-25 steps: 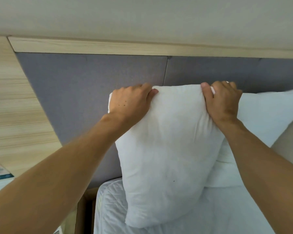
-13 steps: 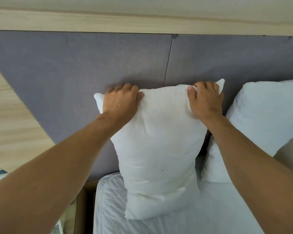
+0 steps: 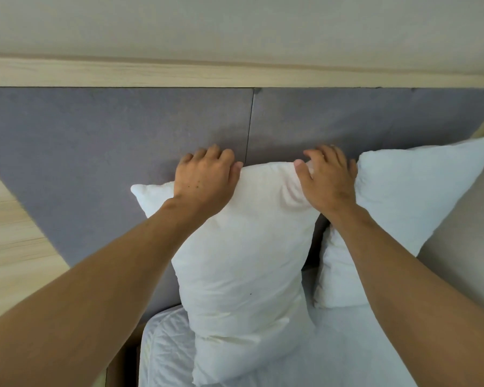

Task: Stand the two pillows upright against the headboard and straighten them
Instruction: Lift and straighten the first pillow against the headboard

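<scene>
Pillows: near pillow (image 3: pixel 243 255) stands against headboard (image 3: pixel 118 141) under both hands; second pillow (image 3: pixel 408 208) just right of right hand (image 3: pixel 329 178), leaning. Left hand (image 3: pixel 207 177) and right hand pinch top edge. Risk: soft filling slumps sideways on release.

near pillow (image 3: pixel 243 247) pushed back to headboard (image 3: pixel 123 135), fingers (image 3: pixel 207 155) apparently now flattened over top edge

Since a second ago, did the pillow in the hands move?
Yes. The held pillow has gone left along the headboard, away from the other pillow. A dark gap now shows between them, and it stands straighter.
</scene>
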